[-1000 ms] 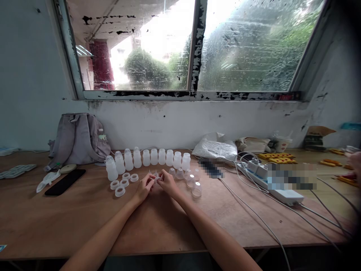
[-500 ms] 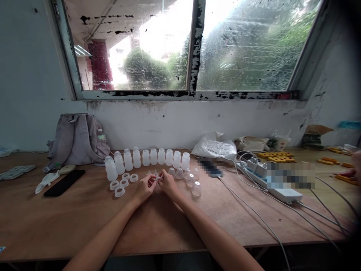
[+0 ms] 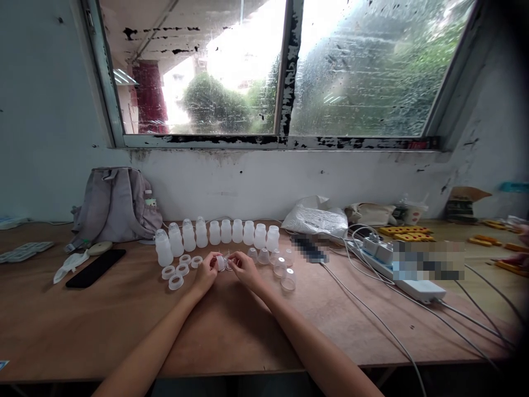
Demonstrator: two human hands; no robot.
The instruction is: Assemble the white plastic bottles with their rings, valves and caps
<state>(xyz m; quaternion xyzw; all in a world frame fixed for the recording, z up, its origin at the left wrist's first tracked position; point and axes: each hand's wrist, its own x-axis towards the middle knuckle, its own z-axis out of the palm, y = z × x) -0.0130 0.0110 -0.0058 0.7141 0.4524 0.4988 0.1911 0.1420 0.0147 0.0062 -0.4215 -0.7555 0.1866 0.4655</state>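
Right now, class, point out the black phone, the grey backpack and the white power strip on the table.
black phone (image 3: pixel 96 267), head view, middle of its dark screen.
grey backpack (image 3: pixel 115 204), head view, centre of its fabric front.
white power strip (image 3: pixel 417 288), head view, near end of its casing.

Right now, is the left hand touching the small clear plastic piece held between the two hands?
Touching. The head view shows the left hand with its fingertips closed on the small clear piece, no gap visible, and the right hand meeting it from the other side.

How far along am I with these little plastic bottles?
Three bottles at the left end of the row look capped already. Your left hand and right hand hold a small clear piece between them. About seven open bottles, four loose rings and several clear caps remain.
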